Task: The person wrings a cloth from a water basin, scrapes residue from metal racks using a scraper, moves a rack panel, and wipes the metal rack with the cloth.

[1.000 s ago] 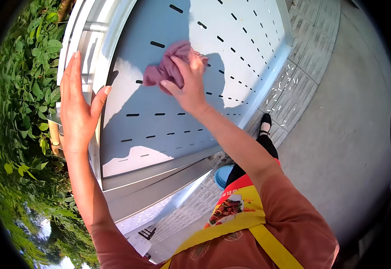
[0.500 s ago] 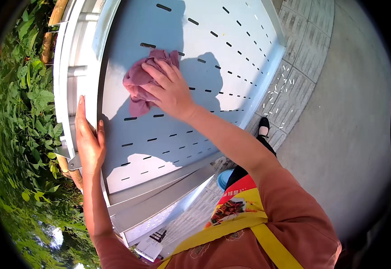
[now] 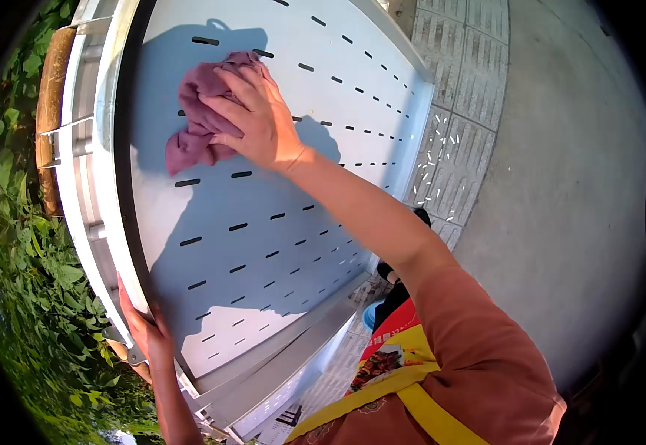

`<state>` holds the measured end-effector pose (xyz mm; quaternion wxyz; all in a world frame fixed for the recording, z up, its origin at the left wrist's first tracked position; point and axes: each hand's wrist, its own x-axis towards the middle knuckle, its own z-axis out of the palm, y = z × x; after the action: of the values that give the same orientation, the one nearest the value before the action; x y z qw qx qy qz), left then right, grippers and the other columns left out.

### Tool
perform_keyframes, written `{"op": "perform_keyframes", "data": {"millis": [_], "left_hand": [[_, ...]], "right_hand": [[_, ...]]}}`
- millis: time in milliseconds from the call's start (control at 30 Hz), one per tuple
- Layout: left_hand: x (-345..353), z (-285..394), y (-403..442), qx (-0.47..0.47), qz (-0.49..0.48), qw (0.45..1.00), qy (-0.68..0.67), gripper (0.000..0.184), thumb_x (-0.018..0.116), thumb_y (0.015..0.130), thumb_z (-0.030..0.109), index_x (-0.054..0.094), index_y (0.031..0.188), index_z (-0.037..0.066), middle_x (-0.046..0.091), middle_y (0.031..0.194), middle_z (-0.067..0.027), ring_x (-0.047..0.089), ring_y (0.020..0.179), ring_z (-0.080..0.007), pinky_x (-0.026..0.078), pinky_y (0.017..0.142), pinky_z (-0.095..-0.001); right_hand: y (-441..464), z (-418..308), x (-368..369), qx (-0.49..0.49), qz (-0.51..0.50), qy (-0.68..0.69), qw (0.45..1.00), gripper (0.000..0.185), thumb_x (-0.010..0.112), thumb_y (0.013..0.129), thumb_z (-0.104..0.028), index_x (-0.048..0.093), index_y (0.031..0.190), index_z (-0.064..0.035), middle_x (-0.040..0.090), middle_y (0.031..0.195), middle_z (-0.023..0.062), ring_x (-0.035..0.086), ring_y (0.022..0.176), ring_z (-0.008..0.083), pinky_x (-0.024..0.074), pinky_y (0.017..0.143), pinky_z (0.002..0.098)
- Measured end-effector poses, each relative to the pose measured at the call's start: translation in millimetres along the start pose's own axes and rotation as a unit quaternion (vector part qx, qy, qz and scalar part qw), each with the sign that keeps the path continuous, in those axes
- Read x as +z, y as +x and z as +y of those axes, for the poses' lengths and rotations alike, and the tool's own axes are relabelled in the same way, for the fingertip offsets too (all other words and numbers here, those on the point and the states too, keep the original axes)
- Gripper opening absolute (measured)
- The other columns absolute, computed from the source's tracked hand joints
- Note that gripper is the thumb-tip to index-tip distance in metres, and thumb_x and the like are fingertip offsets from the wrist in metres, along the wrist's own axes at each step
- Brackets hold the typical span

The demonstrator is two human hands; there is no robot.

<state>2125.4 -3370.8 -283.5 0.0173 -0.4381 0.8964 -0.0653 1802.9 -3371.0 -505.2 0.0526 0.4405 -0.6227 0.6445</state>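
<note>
A mauve cloth (image 3: pixel 203 96) lies bunched on a pale slotted metal panel (image 3: pixel 215 208). My right hand (image 3: pixel 260 122) presses it against the surface, fingers spread over the folds and part of the cloth sticking out to the left. Lower left, my left hand (image 3: pixel 148 340) grips the white metal edge (image 3: pixel 111 185) of the panel's frame, thumb on the inner side and fingers along the outer side. Shadows of my head and arm fall across the panel.
Leafy plants (image 3: pixel 11 245) and a bamboo pole (image 3: pixel 54 111) border the frame on the left. Paved tiles (image 3: pixel 441 67) with scattered white bits run along the right, beside a concrete floor (image 3: pixel 552 185). Part of a blue basin (image 3: pixel 371 315) shows below the panel.
My right hand and the cloth sit further up and left in view, and the cloth's lower end now reaches out leftward. The whole view has shifted; my left hand still grips the edge.
</note>
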Motion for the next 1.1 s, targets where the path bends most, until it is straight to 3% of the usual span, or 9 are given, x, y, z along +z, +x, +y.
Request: {"op": "perform_keyframes", "data": {"millis": [200, 367, 500, 633, 733, 767, 800, 933, 1100], "left_hand": [[0, -6, -5, -0.003, 0.003, 0.999, 0.032, 0.055, 0.049, 0.090, 0.008, 0.023, 0.137, -0.003, 0.040, 0.133, -0.0229, 0.044, 0.118, -0.0348, 0.033, 0.099, -0.0385], [2, -26, -15, -0.002, 0.011, 0.995, 0.100, 0.057, 0.050, 0.091, 0.015, 0.022, 0.138, -0.003, 0.046, 0.122, -0.0260, 0.053, 0.103, -0.0366, 0.041, 0.087, -0.0375], [5, -15, -12, 0.001, 0.031, 0.998, 0.059, 0.055, 0.051, 0.091, 0.016, 0.024, 0.136, -0.003, 0.049, 0.118, -0.0263, 0.055, 0.101, -0.0329, 0.043, 0.085, -0.0375], [4, -12, -10, -0.037, 0.041, 0.998, 0.031, 0.051, 0.052, 0.092, 0.017, 0.029, 0.133, -0.001, 0.051, 0.116, -0.0238, 0.054, 0.099, -0.0282, 0.043, 0.085, -0.0353], [6, -4, -7, -0.008, 0.059, 0.998, 0.030, 0.049, 0.053, 0.091, 0.017, 0.032, 0.133, 0.001, 0.053, 0.113, -0.0229, 0.055, 0.097, -0.0269, 0.043, 0.085, -0.0341], [8, -9, -7, -0.015, 0.067, 0.997, 0.036, 0.049, 0.052, 0.092, 0.017, 0.032, 0.133, 0.001, 0.053, 0.114, -0.0231, 0.055, 0.097, -0.0269, 0.043, 0.085, -0.0340], [7, -11, -9, -0.023, 0.068, 0.996, 0.045, 0.048, 0.052, 0.092, 0.018, 0.033, 0.132, 0.001, 0.053, 0.114, -0.0232, 0.055, 0.098, -0.0268, 0.042, 0.086, -0.0339], [6, -8, -10, -0.007, 0.068, 0.996, 0.065, 0.050, 0.054, 0.091, 0.019, 0.033, 0.133, 0.000, 0.052, 0.117, -0.0220, 0.054, 0.101, -0.0266, 0.041, 0.088, -0.0342], [11, 3, -8, 0.025, 0.081, 0.995, 0.049, 0.049, 0.054, 0.091, 0.019, 0.034, 0.132, 0.001, 0.053, 0.117, -0.0200, 0.054, 0.101, -0.0244, 0.041, 0.089, -0.0331]], "right_hand": [[-108, 178, -25, 0.598, 0.092, 0.155, 0.781, 0.055, 0.055, 0.081, -0.026, 0.042, 0.133, -0.0103, 0.037, 0.135, 0.0154, 0.041, 0.122, 0.0307, 0.0369, 0.098, 0.0357], [-94, -75, 12, 0.185, 0.004, 0.102, 0.977, 0.041, 0.072, 0.062, -0.011, 0.061, 0.101, -0.0168, 0.041, 0.130, 0.0102, 0.035, 0.120, 0.0341, 0.0333, 0.097, 0.0482], [-170, -99, 32, 0.012, -0.125, 0.126, 0.984, 0.037, 0.073, 0.062, -0.017, 0.065, 0.096, -0.0268, 0.040, 0.134, 0.0039, 0.032, 0.125, 0.0376, 0.0323, 0.098, 0.0520], [-275, 18, -11, 0.421, -0.052, -0.038, 0.905, 0.053, 0.065, 0.079, -0.020, 0.046, 0.128, -0.0088, 0.031, 0.137, 0.0185, 0.032, 0.125, 0.0399, 0.0355, 0.098, 0.0428], [-295, 30, -16, 0.624, 0.064, 0.230, 0.744, 0.053, 0.060, 0.083, -0.024, 0.044, 0.129, -0.0039, 0.031, 0.135, 0.0221, 0.032, 0.125, 0.0372, 0.0343, 0.099, 0.0420], [-288, 28, -11, 0.635, 0.089, 0.293, 0.709, 0.054, 0.059, 0.083, -0.026, 0.043, 0.130, -0.0033, 0.030, 0.134, 0.0222, 0.031, 0.126, 0.0368, 0.0335, 0.099, 0.0422], [-281, 0, 7, 0.527, 0.043, 0.107, 0.842, 0.059, 0.062, 0.081, -0.030, 0.043, 0.129, -0.0012, 0.028, 0.136, 0.0225, 0.025, 0.129, 0.0364, 0.0286, 0.103, 0.0437], [-230, -106, 27, 0.048, -0.076, 0.033, 0.995, 0.053, 0.070, 0.073, -0.029, 0.055, 0.121, -0.0122, 0.031, 0.137, 0.0157, 0.028, 0.126, 0.0410, 0.0284, 0.101, 0.0516], [-319, 12, -3, 0.363, -0.037, -0.072, 0.928, 0.050, 0.062, 0.083, -0.028, 0.048, 0.129, -0.0151, 0.031, 0.139, 0.0155, 0.032, 0.125, 0.0369, 0.0313, 0.101, 0.0442]]}}
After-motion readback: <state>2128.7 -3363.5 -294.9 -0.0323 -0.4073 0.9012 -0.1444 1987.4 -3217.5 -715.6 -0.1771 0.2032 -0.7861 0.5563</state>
